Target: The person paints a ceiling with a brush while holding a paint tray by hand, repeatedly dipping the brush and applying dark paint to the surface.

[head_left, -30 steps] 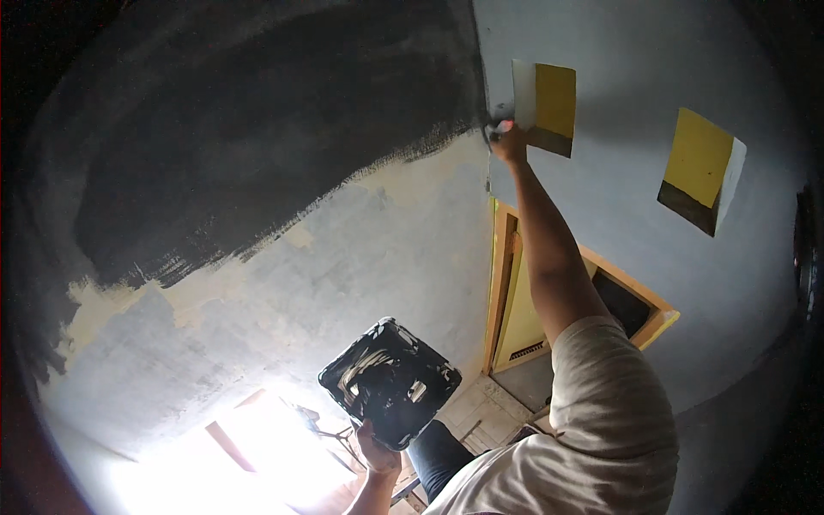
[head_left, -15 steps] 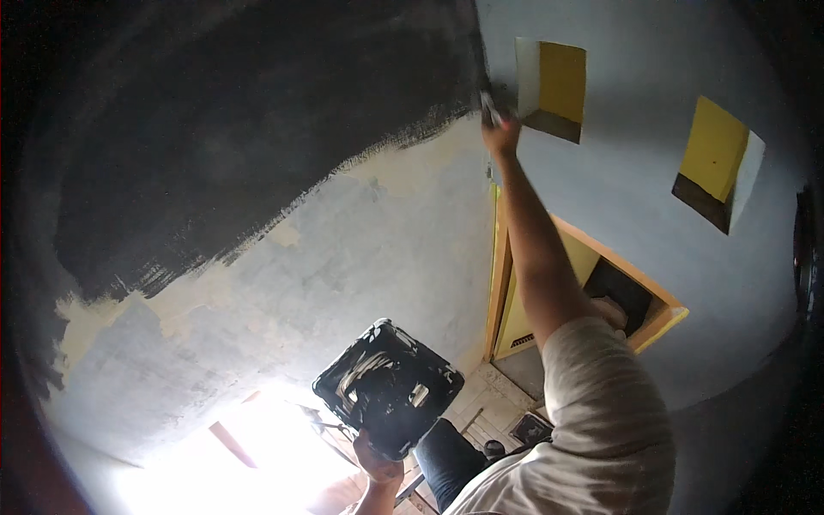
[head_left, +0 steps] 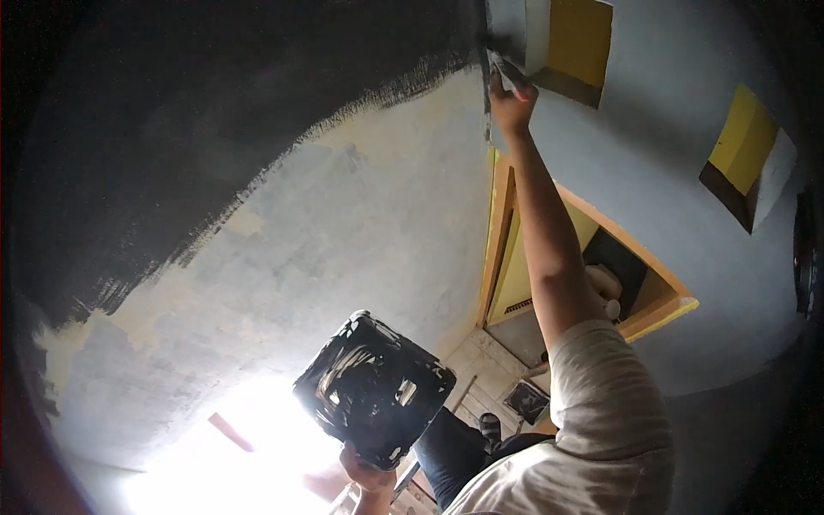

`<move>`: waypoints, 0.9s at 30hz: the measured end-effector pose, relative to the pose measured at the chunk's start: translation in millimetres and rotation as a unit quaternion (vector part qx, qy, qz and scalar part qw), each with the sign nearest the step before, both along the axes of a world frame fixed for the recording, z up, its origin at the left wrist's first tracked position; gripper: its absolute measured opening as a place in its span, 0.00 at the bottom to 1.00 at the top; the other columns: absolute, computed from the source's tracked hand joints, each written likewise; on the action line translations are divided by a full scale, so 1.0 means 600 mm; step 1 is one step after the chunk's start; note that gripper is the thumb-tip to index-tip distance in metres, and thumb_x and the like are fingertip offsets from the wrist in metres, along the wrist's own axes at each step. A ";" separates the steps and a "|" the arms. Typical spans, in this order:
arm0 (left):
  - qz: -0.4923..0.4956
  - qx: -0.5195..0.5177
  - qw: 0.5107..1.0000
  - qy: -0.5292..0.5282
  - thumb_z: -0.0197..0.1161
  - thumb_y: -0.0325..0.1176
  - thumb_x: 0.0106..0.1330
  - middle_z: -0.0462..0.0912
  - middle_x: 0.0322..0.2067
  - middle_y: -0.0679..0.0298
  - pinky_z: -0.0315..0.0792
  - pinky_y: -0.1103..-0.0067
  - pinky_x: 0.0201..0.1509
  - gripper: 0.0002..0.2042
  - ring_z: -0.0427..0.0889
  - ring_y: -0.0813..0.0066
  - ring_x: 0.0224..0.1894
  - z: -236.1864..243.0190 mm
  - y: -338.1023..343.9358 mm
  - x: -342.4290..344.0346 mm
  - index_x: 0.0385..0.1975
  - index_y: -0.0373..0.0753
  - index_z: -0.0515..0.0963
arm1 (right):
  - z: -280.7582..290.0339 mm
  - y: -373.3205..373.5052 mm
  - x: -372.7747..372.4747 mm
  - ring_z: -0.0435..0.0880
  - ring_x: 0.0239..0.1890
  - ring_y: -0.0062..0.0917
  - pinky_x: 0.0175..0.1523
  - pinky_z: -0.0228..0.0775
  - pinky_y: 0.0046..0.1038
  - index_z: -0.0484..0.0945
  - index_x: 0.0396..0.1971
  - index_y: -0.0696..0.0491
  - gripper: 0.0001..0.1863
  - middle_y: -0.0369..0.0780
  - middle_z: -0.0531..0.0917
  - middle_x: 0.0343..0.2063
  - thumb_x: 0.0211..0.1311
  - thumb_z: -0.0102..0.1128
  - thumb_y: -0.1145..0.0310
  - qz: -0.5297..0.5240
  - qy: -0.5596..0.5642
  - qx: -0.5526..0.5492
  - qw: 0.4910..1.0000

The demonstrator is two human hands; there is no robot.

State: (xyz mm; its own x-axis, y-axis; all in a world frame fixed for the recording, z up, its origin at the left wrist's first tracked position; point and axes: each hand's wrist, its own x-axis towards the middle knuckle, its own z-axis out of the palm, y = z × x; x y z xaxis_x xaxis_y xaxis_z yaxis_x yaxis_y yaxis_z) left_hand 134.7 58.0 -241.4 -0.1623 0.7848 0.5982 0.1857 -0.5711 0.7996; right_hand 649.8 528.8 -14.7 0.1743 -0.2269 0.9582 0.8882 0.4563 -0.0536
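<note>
My left hand (head_left: 367, 470) grips the lower edge of a squarish black paint tray (head_left: 369, 412), smeared with dark and whitish paint. A small pale opening or patch shows near its right side. My right arm reaches up to the wall corner, where my right hand (head_left: 513, 112) is closed around a paintbrush (head_left: 517, 84) with a reddish handle end. Its bristle end is against the corner, beside a dark painted strip. Dark paint (head_left: 215, 94) covers the upper left wall with a ragged lower edge; below it the plaster (head_left: 300, 232) is grey and cream.
Two yellow-backed recesses, one near (head_left: 577, 43) and one farther right (head_left: 740, 142), sit in the bluish-grey wall. Below is an orange-framed doorway (head_left: 499, 249) with a roundish pale shape inside. A dark square object (head_left: 525, 402) lies on the floor; glare hides the lower left.
My right hand and the brush sit lower along the corner relative to the near recess. The whole view has shifted, and the tray appears slightly farther left.
</note>
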 end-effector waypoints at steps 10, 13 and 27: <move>-0.068 -0.046 0.995 -0.051 0.57 0.41 0.76 0.72 0.63 0.46 0.73 0.56 0.67 0.27 0.77 0.51 0.63 0.063 0.019 0.029 0.68 0.32 0.62 | -0.262 -0.013 0.006 0.89 0.34 0.43 0.39 0.80 0.33 0.84 0.41 0.57 0.09 0.46 0.89 0.32 0.60 0.69 0.74 -0.006 0.035 -0.172 0.984; -0.041 -0.022 0.997 -0.056 0.49 0.45 0.76 0.76 0.61 0.48 0.72 0.59 0.68 0.27 0.78 0.55 0.62 0.071 0.021 0.035 0.66 0.31 0.67 | -0.199 -0.056 0.003 0.90 0.34 0.42 0.39 0.79 0.31 0.85 0.38 0.57 0.07 0.45 0.89 0.32 0.60 0.69 0.75 -0.051 0.107 -0.298 0.947; 0.112 0.042 0.972 0.203 0.76 0.36 0.63 0.71 0.57 0.41 0.80 0.61 0.55 0.40 0.82 0.46 0.52 -0.007 -0.027 -0.017 0.68 0.33 0.56 | -0.261 0.047 -0.002 0.91 0.34 0.33 0.40 0.80 0.31 0.86 0.43 0.59 0.10 0.47 0.89 0.35 0.64 0.70 0.72 0.072 0.128 -0.093 0.985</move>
State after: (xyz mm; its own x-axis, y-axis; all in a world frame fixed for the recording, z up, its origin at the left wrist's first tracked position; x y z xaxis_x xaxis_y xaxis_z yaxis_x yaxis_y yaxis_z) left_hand 124.7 42.0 -245.8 -0.0612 0.7030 0.7085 0.6032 -0.5395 0.5875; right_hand 648.6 557.1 -171.1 0.4331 -0.0074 0.9013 0.7613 0.5383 -0.3614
